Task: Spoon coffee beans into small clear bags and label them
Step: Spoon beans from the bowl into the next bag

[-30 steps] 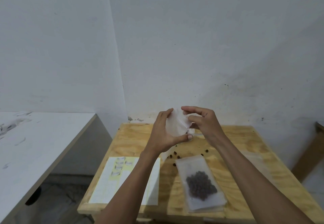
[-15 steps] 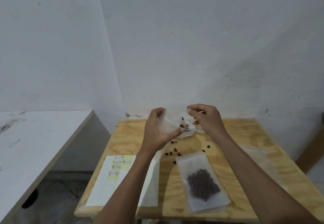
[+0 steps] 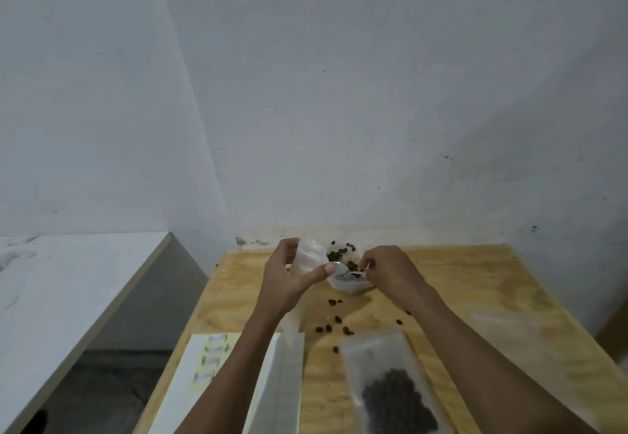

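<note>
My left hand (image 3: 289, 280) grips a small clear bag (image 3: 307, 257), held up just left of a clear bowl (image 3: 350, 285) with coffee beans (image 3: 339, 255) in it. My right hand (image 3: 387, 270) pinches the handle of a metal spoon (image 3: 341, 270), whose bowl lies over the container next to the bag. A filled clear bag of beans (image 3: 390, 389) lies flat on the wooden table (image 3: 458, 280) near the front. A sheet of labels (image 3: 210, 362) lies at the front left, partly under my left forearm.
Loose beans (image 3: 334, 326) are scattered on the wood between the bowl and the filled bag. More flat clear bags (image 3: 506, 321) lie at the right. A white table (image 3: 68, 280) stands to the left across a gap. The wall rises right behind the bowl.
Both hands have come down toward the bowl. My right hand let go of the bag's mouth and now holds the spoon over the beans. My view tilted and moved closer.
</note>
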`<state>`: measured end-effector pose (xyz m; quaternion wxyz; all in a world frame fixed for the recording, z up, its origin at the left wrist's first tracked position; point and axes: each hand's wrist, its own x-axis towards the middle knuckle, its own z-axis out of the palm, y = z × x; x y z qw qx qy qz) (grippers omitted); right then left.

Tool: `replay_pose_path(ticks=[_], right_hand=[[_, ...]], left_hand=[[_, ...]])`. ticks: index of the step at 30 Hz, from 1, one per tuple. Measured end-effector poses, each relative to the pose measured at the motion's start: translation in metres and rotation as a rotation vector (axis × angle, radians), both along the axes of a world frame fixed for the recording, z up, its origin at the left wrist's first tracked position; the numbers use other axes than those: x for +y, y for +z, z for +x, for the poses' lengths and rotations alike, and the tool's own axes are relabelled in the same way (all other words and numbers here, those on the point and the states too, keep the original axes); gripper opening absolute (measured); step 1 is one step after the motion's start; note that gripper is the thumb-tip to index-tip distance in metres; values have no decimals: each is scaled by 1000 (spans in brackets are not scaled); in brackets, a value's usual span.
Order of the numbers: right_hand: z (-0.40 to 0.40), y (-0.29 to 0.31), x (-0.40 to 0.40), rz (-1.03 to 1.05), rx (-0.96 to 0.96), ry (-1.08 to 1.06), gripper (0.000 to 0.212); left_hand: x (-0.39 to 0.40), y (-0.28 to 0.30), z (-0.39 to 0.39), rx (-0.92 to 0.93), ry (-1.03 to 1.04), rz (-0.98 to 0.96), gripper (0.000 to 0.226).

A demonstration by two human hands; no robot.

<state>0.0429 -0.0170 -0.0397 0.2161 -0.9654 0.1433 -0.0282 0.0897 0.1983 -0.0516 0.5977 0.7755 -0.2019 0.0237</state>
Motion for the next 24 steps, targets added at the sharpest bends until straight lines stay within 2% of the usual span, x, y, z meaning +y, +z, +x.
replay_pose_path(ticks=[5,8,14,17,19,24], right_hand=[[6,4,0,-30,50,36,24],[4,9,-7,-81,-13,4,26],[-4,2,-20,-148,-78,-97,32],[-4,-8,-17,22,-90,-151,26],[0,-13,-17,169,-99,-203,19],[9,-21,-23,422,-13,-269,11]], left_hand=[[-25,-8,5,23,-84,51,73],[-35,-10,7,49,-100,41,74],[-46,-15,16,157,-87,-94,75],[-51,-8,18,214,-77,-200,68],[-54,-2,22,247,-69,-263,77],[-56,8,25,302,-84,-311,69]])
